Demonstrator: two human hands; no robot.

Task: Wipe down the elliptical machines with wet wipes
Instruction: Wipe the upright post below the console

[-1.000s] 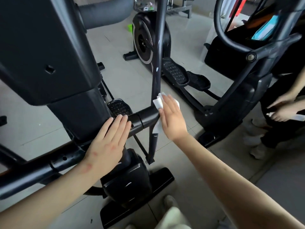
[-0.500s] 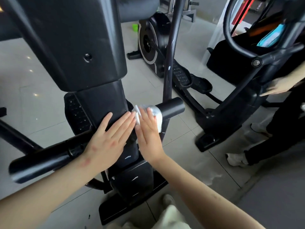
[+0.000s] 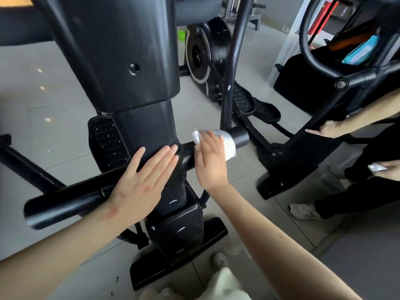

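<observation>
3 elliptical machines: near machine (image 3: 140, 61), 2nd machine behind it (image 3: 201, 59), 3rd machine at rt (image 3: 303, 152). 2 wet wipes: wipe no. 1 (image 3: 227, 144) under the wearer's right hand (image 3: 210, 161), wipe no. 2 (image 3: 376, 167) w/ the other person. 4 hands: left hand (image 3: 140, 182), right hand, + other person's upper hand (image 3: 331, 128) & lower hand (image 3: 392, 172). 3 pedals: near pedal (image 3: 106, 144), mid pedal (image 3: 241, 100), far pedal (image 3: 267, 111). 1 teal pack (image 3: 361, 50). 1 green obj. (image 3: 181, 35). 2 shoes plainly seen: pale shoe (image 3: 220, 259), white shoe (image 3: 303, 211).
</observation>
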